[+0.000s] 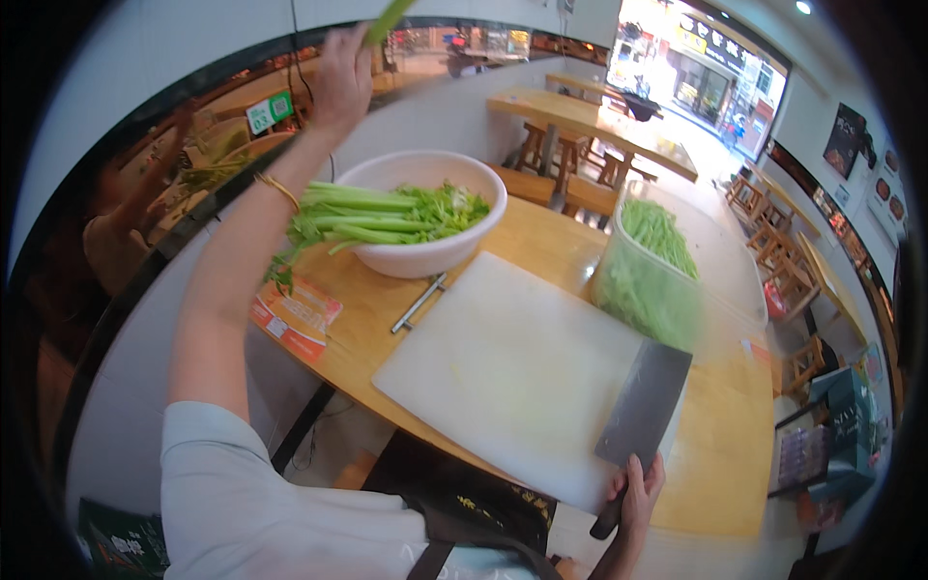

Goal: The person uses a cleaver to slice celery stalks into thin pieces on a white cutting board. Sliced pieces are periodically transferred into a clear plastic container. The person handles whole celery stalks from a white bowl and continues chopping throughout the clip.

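My left hand (344, 80) is raised at the top left, closed round a green celery stalk (388, 20) that runs out of the frame. With my right hand (638, 487) I hold the dark handle of a cleaver (645, 402), its broad blade lying over the right edge of a white cutting board (500, 362). Behind the board's left part stands a white plastic bowl (428, 264) with celery stalks (370, 217) and leaves, some sticking out over its rim. A clear plastic container (623, 290) of cut green strips (660, 235) stands beyond the board's right part.
A metal bar-like tool (419, 303) lies between bowl and board on the wooden table (725, 449). Near the wall is an orange printed sheet (301, 319). A clear lid or tray (732, 275) lies beside the container. Wooden tables and stools stand beyond, bags at right.
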`<action>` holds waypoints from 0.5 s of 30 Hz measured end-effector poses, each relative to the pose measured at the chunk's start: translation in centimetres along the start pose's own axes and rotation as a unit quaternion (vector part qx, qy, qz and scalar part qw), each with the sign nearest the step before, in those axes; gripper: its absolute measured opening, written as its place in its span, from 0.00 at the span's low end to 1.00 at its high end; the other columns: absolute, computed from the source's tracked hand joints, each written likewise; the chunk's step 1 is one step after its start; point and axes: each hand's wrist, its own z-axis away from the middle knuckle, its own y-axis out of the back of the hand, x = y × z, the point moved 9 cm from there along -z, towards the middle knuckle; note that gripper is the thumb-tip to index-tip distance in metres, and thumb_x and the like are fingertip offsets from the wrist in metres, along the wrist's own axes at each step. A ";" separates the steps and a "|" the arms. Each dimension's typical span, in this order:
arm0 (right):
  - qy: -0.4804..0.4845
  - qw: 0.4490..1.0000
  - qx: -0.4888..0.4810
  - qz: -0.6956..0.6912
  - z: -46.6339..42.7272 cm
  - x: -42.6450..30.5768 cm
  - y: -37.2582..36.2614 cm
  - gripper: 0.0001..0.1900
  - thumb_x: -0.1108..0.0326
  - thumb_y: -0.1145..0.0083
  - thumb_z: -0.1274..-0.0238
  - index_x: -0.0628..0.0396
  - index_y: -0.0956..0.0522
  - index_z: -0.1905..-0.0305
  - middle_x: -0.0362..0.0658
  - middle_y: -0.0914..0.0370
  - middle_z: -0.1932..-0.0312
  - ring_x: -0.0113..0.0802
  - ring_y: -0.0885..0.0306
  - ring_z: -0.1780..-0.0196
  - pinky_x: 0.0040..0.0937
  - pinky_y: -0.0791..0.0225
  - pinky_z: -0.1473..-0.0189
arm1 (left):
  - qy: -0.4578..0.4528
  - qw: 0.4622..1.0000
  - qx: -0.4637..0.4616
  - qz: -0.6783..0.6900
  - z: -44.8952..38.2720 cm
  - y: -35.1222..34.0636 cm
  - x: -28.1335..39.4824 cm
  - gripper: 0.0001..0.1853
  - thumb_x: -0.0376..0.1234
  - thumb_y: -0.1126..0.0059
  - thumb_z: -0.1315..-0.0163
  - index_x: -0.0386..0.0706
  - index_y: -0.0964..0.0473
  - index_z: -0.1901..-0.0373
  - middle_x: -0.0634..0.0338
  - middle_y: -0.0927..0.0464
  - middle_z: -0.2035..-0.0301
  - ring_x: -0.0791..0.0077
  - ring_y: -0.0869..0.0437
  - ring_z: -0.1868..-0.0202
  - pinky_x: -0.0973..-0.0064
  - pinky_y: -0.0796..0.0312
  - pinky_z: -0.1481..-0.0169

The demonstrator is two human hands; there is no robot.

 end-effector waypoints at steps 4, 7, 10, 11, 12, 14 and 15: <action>0.010 1.000 -0.004 0.015 0.1 -0.1 -0.1 0.10 0.68 0.47 0.23 0.56 0.32 0.45 0.36 0.34 0.76 0.24 0.35 0.80 0.24 0.38 0.82 | -0.052 0.985 -0.160 0.049 -3.1 -1.3 8.2 0.17 0.31 0.48 0.26 0.42 0.23 0.38 0.44 0.22 0.59 0.47 0.18 0.58 0.57 0.27 0.54; 0.013 1.000 -0.006 0.013 0.1 -0.1 -0.2 0.09 0.69 0.48 0.23 0.57 0.30 0.45 0.36 0.34 0.77 0.23 0.34 0.81 0.24 0.38 0.82 | -0.097 0.906 -0.326 0.251 3.5 -1.1 17.0 0.17 0.36 0.46 0.25 0.48 0.20 0.38 0.47 0.16 0.58 0.58 0.14 0.58 0.60 0.25 0.52; 0.012 0.999 -0.014 0.028 0.0 -0.9 -0.5 0.10 0.69 0.49 0.22 0.58 0.30 0.44 0.36 0.33 0.79 0.23 0.34 0.82 0.24 0.37 0.82 | 0.026 0.775 -0.591 0.220 15.5 -0.8 21.4 0.24 0.31 0.46 0.29 0.55 0.23 0.32 0.51 0.18 0.69 0.64 0.18 0.67 0.65 0.25 0.55; -0.001 0.999 -0.019 0.039 -0.1 -1.1 -0.7 0.10 0.69 0.50 0.22 0.59 0.30 0.43 0.36 0.33 0.80 0.23 0.34 0.83 0.24 0.37 0.82 | 0.041 0.714 -0.660 0.232 18.7 0.0 22.2 0.24 0.30 0.52 0.29 0.52 0.24 0.33 0.44 0.18 0.63 0.52 0.17 0.62 0.58 0.25 0.53; 0.018 0.996 -0.037 0.084 -0.2 -2.1 -1.2 0.10 0.69 0.51 0.22 0.59 0.29 0.43 0.37 0.32 0.81 0.23 0.34 0.83 0.24 0.37 0.82 | 0.072 0.627 -0.745 0.214 22.3 0.9 22.4 0.24 0.30 0.58 0.29 0.48 0.25 0.33 0.37 0.17 0.56 0.41 0.16 0.57 0.51 0.25 0.50; -0.008 0.982 -0.049 0.183 -0.7 -3.4 -1.7 0.10 0.68 0.52 0.21 0.61 0.29 0.44 0.37 0.31 0.82 0.23 0.33 0.84 0.25 0.38 0.82 | 0.102 0.588 -0.775 0.206 25.0 2.0 22.6 0.24 0.29 0.59 0.29 0.46 0.24 0.33 0.38 0.17 0.55 0.41 0.15 0.55 0.52 0.25 0.48; 0.030 0.974 -0.088 0.206 -0.8 -4.9 -2.9 0.10 0.68 0.52 0.22 0.62 0.29 0.45 0.39 0.30 0.82 0.25 0.32 0.84 0.27 0.37 0.81 | 0.123 0.564 -0.791 0.202 25.9 2.4 22.5 0.24 0.29 0.59 0.29 0.46 0.24 0.33 0.38 0.17 0.54 0.41 0.15 0.54 0.52 0.25 0.48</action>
